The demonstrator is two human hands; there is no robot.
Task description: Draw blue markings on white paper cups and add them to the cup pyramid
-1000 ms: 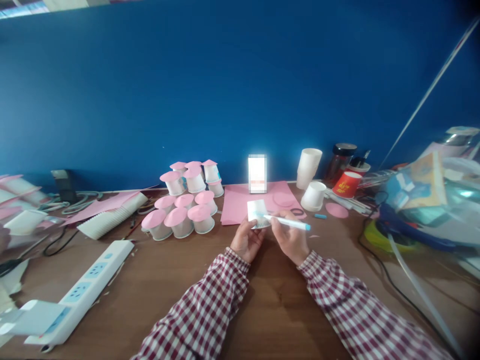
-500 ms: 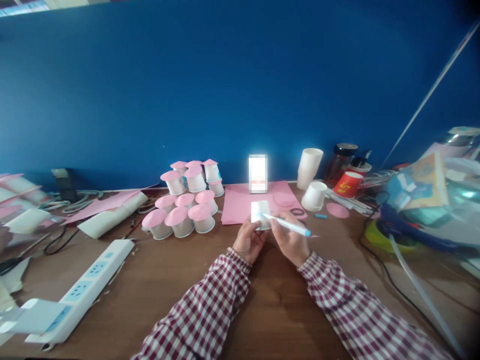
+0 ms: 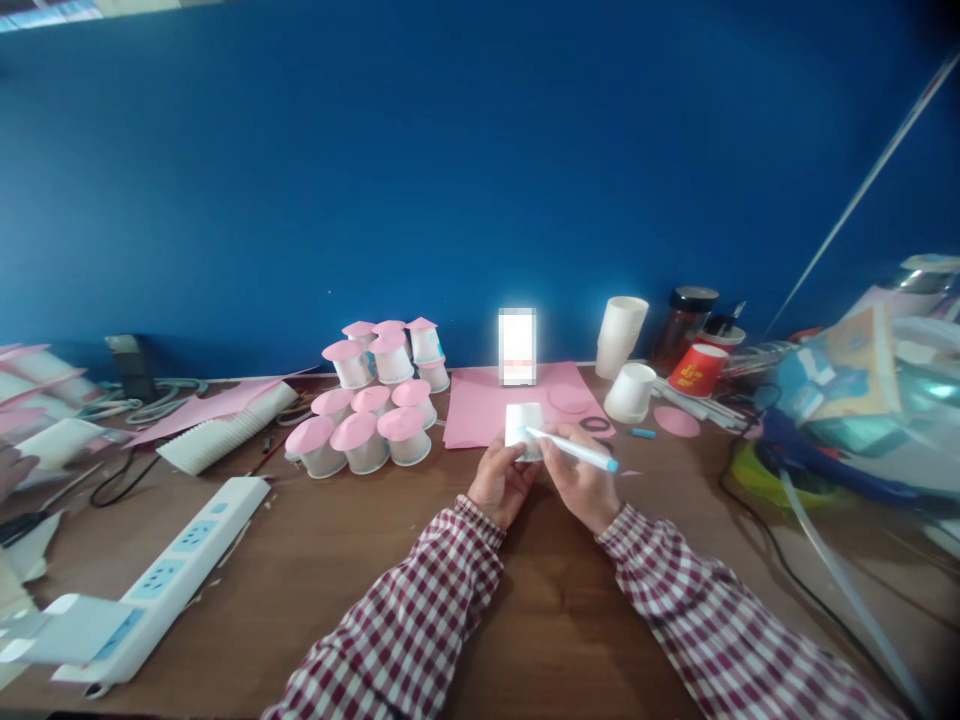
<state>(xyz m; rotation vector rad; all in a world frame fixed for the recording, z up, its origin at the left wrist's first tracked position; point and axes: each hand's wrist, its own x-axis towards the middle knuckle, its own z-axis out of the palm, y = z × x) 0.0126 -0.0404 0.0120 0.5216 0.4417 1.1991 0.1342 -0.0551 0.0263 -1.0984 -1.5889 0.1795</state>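
Leftmost on the table [image 3: 315, 610], a power strip [image 3: 176, 575] slants toward the near left corner, and a cluster of pink-topped cups [image 3: 356, 440] stands nearer the far edge. Next comes the left hand [image 3: 501, 482], its thumb and fingers curled around the lower part of a white cup [image 3: 523, 418], with little gap left between them. The cup is about midway between the table's left and right edges, in front of the pink paper [image 3: 480, 405]; its long axis is close to upright. It looks pale and smooth, with a faint bluish mark on the wall, too blurred to read. To its right, a white pen [image 3: 581, 450] points its tip leftward at that wall, seemingly touching it; the pen's long axis runs from there rightward and toward the near edge, finishing in a light-blue end. The right hand [image 3: 585, 487] pinches the pen close to its tip, fingers bunched together just beside the cup. Farther right, toward the far edge, lie a blue cap [image 3: 643, 433] and an upturned paper cup [image 3: 630, 393].
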